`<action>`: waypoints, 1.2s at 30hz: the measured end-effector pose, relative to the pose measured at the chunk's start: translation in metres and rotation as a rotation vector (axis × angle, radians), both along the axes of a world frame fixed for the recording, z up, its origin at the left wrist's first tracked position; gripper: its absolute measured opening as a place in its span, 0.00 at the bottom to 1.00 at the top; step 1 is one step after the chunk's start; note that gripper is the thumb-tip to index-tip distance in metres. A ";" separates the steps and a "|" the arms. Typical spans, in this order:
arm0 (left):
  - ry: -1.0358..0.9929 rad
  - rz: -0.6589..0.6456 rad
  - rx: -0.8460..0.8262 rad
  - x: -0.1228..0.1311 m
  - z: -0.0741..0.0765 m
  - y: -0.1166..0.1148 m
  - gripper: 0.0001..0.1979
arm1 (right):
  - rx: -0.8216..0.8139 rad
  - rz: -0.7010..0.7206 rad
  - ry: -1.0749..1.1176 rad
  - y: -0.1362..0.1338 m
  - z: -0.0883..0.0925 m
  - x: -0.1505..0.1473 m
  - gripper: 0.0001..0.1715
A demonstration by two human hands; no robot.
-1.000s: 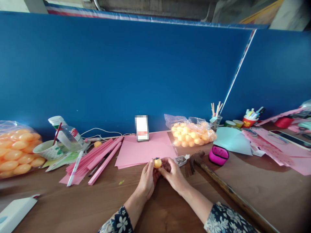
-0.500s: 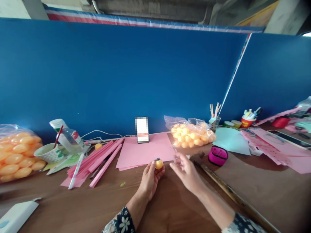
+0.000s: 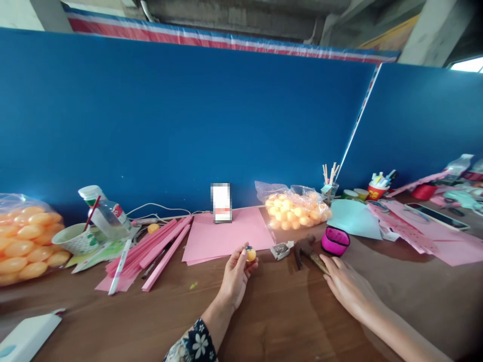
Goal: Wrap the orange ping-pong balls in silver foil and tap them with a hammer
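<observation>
My left hand is closed on a small yellow-orange ball, held between thumb and fingers with a dark patch showing at its top. On the brown table to the right, my right hand is closed round the wooden handle of a claw hammer. The hammer's head lies on the table, its claw pointing toward me; the hand and forearm hide most of the handle. Between the two hands, farther back, sits a small opened packet of tiny metal pieces, too small to name.
Pink paper sheets and a propped phone are ahead. Bags of orange balls stand at back right and left. Folded pink strips lie left of the sheets; a magenta pouch sits just behind my right hand.
My right hand has left the space near the ball and moved right onto the hammer's handle. The hammer head has turned. My left hand still holds the ball.
</observation>
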State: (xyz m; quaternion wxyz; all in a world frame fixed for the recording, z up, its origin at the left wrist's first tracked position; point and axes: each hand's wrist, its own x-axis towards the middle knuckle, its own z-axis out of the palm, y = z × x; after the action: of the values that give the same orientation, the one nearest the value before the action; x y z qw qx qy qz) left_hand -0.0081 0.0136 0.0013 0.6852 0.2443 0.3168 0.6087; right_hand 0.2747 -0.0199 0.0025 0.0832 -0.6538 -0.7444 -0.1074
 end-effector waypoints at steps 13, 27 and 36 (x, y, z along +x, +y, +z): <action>0.195 0.021 0.043 0.002 0.006 -0.003 0.25 | -0.185 0.029 0.258 0.016 0.007 0.005 0.29; 0.420 -0.013 0.169 0.004 0.006 -0.006 0.26 | -0.483 0.053 1.370 -0.056 0.085 -0.066 0.27; 0.542 -0.010 0.274 0.007 0.004 -0.008 0.23 | -0.658 0.127 1.363 -0.062 0.072 -0.094 0.18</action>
State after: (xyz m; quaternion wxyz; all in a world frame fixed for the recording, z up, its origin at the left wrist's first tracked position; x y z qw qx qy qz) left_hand -0.0016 0.0052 0.0054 0.5394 0.4897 0.4017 0.5549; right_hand 0.1804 -0.0814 0.0748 0.3312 -0.5226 -0.5581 0.5529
